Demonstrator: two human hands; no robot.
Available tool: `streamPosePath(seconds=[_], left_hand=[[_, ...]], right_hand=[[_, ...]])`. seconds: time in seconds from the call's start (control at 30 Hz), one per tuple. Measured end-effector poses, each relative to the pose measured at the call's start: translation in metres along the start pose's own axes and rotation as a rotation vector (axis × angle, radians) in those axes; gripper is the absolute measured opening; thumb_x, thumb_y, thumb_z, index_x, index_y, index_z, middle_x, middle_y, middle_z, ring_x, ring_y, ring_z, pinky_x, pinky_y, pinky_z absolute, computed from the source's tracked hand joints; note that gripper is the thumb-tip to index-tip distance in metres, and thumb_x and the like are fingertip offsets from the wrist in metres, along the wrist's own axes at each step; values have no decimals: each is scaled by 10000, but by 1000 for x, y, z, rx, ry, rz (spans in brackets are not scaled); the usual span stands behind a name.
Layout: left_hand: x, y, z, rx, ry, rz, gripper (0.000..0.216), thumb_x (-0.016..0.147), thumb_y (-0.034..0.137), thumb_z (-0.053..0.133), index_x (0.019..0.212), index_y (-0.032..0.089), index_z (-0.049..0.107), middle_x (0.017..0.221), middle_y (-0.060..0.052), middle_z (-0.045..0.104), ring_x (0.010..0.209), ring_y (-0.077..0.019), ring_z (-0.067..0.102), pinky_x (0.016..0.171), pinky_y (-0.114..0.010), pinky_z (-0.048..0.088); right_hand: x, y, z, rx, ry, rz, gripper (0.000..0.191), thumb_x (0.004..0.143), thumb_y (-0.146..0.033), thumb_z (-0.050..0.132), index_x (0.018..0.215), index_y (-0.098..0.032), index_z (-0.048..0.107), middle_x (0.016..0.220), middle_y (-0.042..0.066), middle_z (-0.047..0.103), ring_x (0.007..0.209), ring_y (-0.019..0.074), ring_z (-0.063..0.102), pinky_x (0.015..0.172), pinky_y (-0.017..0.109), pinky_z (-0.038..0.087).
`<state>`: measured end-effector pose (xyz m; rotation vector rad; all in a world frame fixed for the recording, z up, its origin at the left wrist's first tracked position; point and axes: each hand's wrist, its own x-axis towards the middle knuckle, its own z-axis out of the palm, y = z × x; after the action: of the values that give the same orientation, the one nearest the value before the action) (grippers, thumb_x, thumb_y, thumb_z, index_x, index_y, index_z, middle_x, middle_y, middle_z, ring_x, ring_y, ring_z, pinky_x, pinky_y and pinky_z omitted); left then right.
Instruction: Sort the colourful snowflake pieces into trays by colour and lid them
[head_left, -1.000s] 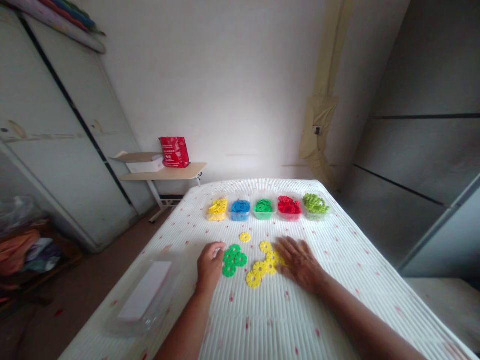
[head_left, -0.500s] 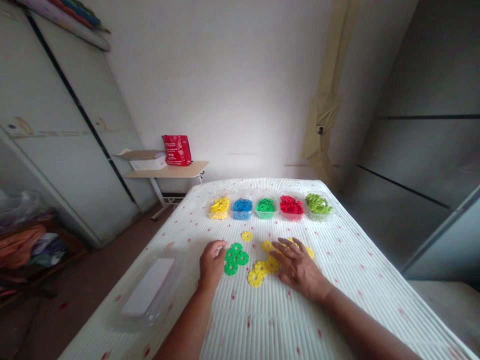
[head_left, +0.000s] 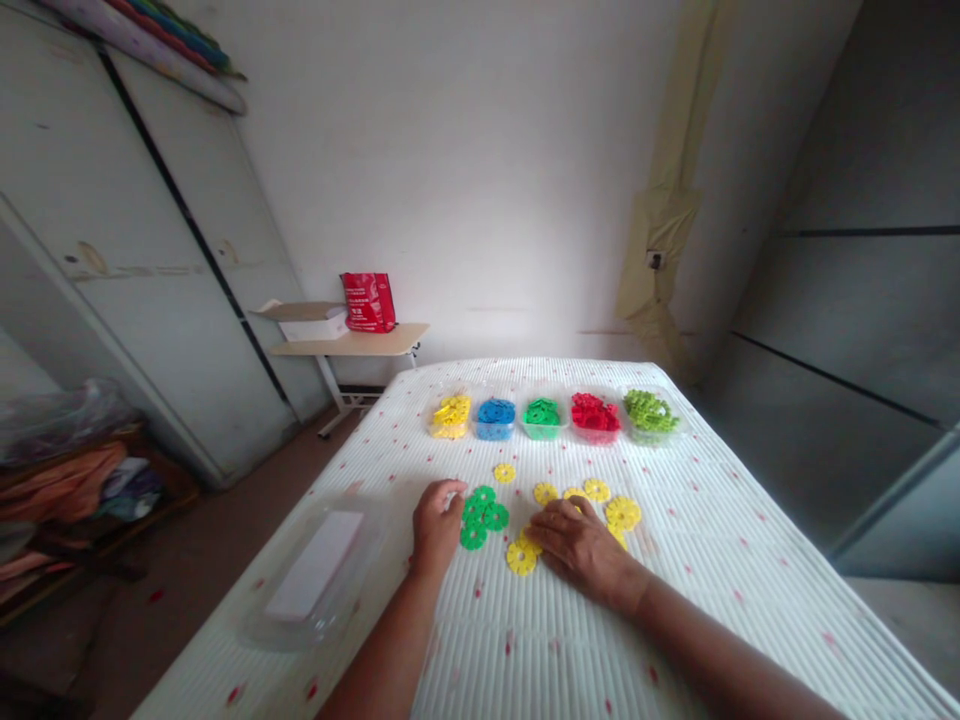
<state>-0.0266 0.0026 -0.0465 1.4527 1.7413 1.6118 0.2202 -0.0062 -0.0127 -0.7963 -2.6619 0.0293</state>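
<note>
My left hand (head_left: 437,525) rests on the tablecloth with its fingers curled and thumb near the index finger; whatever may be inside is hidden. Just right of it lies a cluster of overlapping green flower-shaped discs (head_left: 474,535). My right hand (head_left: 581,545) lies palm down over yellow flower-shaped discs, fingers stretched to the left and partly covering them. Some yellow discs (head_left: 521,558) show by its fingertips, and others, such as a yellow disc (head_left: 624,513), lie to its right. A single yellow disc (head_left: 505,473) sits farther back.
Across the back stand clear tubs of pieces: yellow (head_left: 451,415), blue (head_left: 496,418), green (head_left: 543,417), red (head_left: 595,416) and light green (head_left: 651,412). A clear plastic lid (head_left: 289,632) with a white label lies front left. A side table (head_left: 375,343) holds a red bag (head_left: 368,303) and a box (head_left: 311,325).
My right hand has moved left and nearer me over the yellow discs, uncovering several at its back and right. My left hand stays beside the green discs. The view has shifted slightly.
</note>
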Motion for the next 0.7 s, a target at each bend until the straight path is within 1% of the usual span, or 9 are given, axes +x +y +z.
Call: streamPosePath(seconds=[0.13, 0.27, 0.4, 0.53, 0.63, 0.7], left_hand=[[0, 0, 0, 7, 3, 1, 172, 683, 233, 517, 765, 185, 661, 831, -54, 682, 848, -194, 630, 803, -329, 492], [1, -1, 0, 26, -7, 17, 179, 692, 238, 512, 774, 183, 661, 844, -62, 683, 865, -201, 628, 808, -340, 490], [1, 0, -1, 30, 0, 15, 170, 687, 244, 520, 768, 190, 659, 837, -52, 684, 851, -193, 627, 802, -332, 487], [1, 2, -1, 18, 4, 1, 168, 676, 248, 523, 755, 189, 659, 826, -49, 685, 845, -193, 629, 794, -327, 489], [1, 2, -2, 11, 3, -1, 172, 677, 238, 516, 758, 188, 659, 826, -51, 684, 840, -193, 631, 789, -325, 492], [1, 2, -2, 12, 3, 4, 172, 681, 232, 512, 759, 187, 659, 829, -53, 681, 841, -194, 631, 788, -326, 493]], right_hand=[[5, -1, -7, 74, -37, 27, 277, 853, -240, 485, 1120, -245, 561, 1083, 50, 637, 1042, 209, 488, 912, 394, 293], [9, -3, -12, 135, -64, 43, 341, 767, -276, 576, 1105, -236, 555, 1073, 42, 632, 1019, 219, 487, 885, 384, 310], [12, -6, -10, 151, -57, 56, 275, 783, -276, 567, 1055, -238, 582, 987, 40, 658, 946, 206, 515, 847, 372, 328], [10, -1, -11, 133, 26, 59, 299, 773, -265, 577, 1070, -235, 593, 1011, 52, 660, 958, 210, 531, 868, 388, 340], [3, 12, -16, 129, 135, 128, 311, 766, -258, 572, 1074, -221, 600, 1036, 66, 655, 966, 222, 542, 867, 400, 365], [-3, 22, -20, 133, 176, 179, 301, 778, -263, 556, 1071, -218, 605, 1014, 67, 660, 950, 228, 554, 855, 405, 384]])
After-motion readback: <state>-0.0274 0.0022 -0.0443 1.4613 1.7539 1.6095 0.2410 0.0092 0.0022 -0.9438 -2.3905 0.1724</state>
